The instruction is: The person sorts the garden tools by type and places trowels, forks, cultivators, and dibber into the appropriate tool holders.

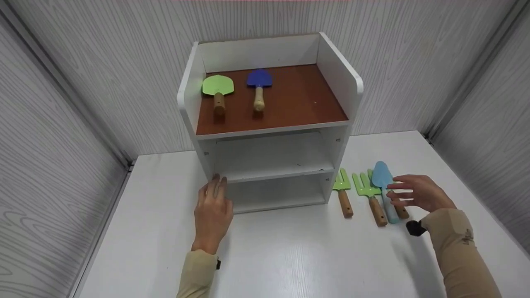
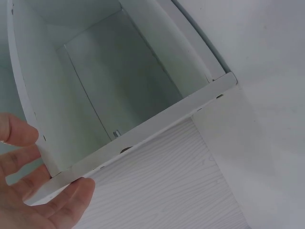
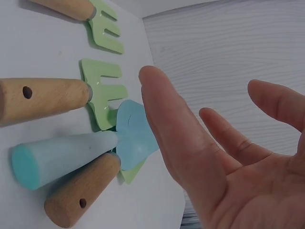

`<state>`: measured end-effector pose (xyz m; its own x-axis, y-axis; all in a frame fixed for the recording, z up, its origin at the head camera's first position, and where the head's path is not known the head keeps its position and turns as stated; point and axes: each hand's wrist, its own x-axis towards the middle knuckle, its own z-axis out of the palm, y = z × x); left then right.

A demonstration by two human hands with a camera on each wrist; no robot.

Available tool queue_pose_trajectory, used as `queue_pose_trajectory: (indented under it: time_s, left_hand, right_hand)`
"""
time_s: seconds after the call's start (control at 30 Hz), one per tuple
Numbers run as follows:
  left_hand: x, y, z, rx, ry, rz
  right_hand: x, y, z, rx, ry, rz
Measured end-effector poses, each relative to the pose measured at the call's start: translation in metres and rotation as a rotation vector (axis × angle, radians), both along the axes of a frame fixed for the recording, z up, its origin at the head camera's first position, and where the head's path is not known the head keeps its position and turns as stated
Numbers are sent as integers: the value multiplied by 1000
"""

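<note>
My left hand (image 1: 213,217) rests its fingers on the front left edge of a white shelf unit (image 1: 352,89); the left wrist view has the fingertips (image 2: 78,195) at the side panel. My right hand (image 1: 422,192) hovers with spread fingers over garden tools at the unit's right, holding nothing. Nearest to it lies a light blue trowel (image 1: 381,176), partly on top of a green tool with a wooden handle (image 3: 83,191), whose head is mostly hidden. Beside them are a green hand fork (image 1: 377,209) and another green hand fork (image 1: 345,203) close to the unit.
On the unit's brown top board (image 1: 298,99) lie a green shovel (image 1: 218,85) at the left and a dark blue shovel (image 1: 259,78) near the middle. Two white compartments are below. The white table (image 1: 290,256) is bordered by wood-grain panels (image 1: 62,136).
</note>
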<state>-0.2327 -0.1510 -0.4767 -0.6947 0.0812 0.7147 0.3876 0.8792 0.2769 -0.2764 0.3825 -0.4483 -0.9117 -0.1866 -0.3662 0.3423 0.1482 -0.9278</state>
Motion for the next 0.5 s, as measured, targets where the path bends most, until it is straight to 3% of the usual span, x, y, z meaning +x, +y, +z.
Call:
queue_pose_trajectory:
  time_s: [0.5]
  left_hand:
    - [0,2,0,1,13,0]
  right_hand:
    - [-1,8,-10,67,-121,-50]
